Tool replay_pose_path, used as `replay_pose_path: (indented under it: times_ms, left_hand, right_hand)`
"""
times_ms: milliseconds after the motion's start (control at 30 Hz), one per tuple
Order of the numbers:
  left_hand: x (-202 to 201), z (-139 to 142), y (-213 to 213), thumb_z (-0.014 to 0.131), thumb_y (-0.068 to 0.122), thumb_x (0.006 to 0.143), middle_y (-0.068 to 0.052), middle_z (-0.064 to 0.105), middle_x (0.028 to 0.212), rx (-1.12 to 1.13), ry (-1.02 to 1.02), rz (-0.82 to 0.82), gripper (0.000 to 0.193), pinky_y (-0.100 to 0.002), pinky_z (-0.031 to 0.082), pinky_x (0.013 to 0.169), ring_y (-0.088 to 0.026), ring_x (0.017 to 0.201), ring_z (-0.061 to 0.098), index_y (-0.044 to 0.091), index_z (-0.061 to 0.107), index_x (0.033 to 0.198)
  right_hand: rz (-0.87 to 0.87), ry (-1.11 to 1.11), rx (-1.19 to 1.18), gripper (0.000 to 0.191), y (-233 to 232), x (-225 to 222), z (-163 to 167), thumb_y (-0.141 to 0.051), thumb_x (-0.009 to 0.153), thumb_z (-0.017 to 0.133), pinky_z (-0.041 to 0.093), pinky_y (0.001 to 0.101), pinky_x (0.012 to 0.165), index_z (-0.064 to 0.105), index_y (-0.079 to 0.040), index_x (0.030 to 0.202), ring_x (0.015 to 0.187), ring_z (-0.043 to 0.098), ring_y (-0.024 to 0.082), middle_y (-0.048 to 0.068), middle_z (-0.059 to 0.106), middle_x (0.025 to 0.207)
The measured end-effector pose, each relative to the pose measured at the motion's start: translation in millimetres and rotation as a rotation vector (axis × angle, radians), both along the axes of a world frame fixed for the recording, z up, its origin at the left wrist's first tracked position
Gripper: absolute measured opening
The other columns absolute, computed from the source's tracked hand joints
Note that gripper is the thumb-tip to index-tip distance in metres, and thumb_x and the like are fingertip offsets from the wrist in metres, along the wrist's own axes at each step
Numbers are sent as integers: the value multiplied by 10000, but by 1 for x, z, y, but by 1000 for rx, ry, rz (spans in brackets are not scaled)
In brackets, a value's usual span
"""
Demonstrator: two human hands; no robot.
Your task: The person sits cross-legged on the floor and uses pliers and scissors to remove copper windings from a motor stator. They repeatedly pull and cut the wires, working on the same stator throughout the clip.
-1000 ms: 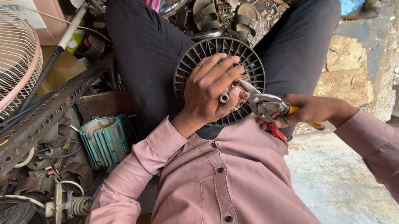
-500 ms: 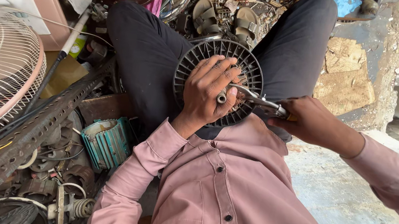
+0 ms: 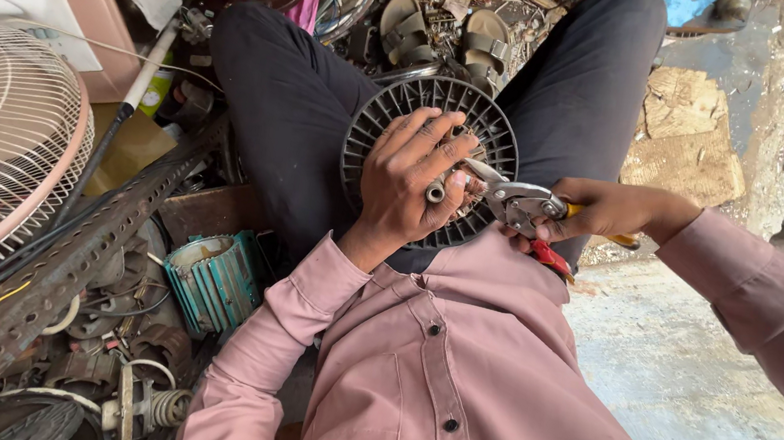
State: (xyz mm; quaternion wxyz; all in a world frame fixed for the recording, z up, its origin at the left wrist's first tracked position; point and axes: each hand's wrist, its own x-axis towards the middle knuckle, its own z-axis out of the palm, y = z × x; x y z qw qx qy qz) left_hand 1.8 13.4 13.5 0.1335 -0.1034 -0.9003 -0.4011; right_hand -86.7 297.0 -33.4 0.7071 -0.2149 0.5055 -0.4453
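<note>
While the left hand (image 3: 413,177) grips a round black ribbed motor housing (image 3: 379,128) resting on the person's lap, the right hand (image 3: 605,210) clasps pliers (image 3: 520,205), whose tips meet the housing's centre.

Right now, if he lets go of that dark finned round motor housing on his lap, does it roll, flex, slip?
The motor housing looks rigid, so probably no flex. Its round rim could roll off the sloped lap once the left hand lifts. The ribs likely give grip, and it probably feels heavy for its size.
</note>
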Motion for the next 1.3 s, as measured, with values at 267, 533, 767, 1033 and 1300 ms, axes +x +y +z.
replay_pose_path:
  times_ms: [267, 533, 767, 1033, 1300]
  left_hand:
    - [0, -1, 1, 505, 337, 975, -193, 705, 1237, 10, 26, -1, 430, -501, 506, 1070, -399, 1197, 642, 43, 762, 1155]
    - [-1, 1, 0, 509, 327, 973, -191, 706, 1235, 19, 45, -7, 426, -507, 505, 1074, -405, 1188, 641, 30, 760, 1148]
    - [0, 2, 0, 506, 326, 976, -190, 706, 1235, 19, 25, 0, 427, -502, 507, 1074, -403, 1197, 643, 28, 755, 1154]
    - [-1, 1, 1, 499, 338, 1001, -173, 712, 1238, 5, 21, 14, 435, -498, 510, 1082, -396, 1210, 649, 35, 741, 1198]
    - [0, -1, 2, 498, 347, 1002, -178, 709, 1245, 7, 33, 15, 464, -494, 503, 1084, -394, 1206, 650, 10, 710, 1241]
  right_hand:
    - [-39, 466, 465, 331, -14, 27, 38, -331, 852, 762, 517, 366, 598, 725, -29, 979, 602, 615, 196, 82, 638, 638]
    - [118, 588, 339, 366, -3, 24, 61, -369, 883, 697, 535, 408, 646, 719, -6, 917, 650, 638, 230, 107, 682, 720]
    - [141, 789, 376, 405, -1, 33, 59, -404, 895, 715, 507, 430, 738, 713, 0, 927, 768, 631, 288, 146, 619, 885]
    - [-36, 1096, 200, 485, -21, 49, 84, -226, 894, 673, 541, 425, 687, 592, 63, 1274, 726, 651, 322, 168, 592, 984]
    - [29, 980, 479, 626, -24, 67, 85, -227, 918, 638, 574, 375, 704, 486, 15, 1476, 705, 672, 296, 158, 594, 1000]
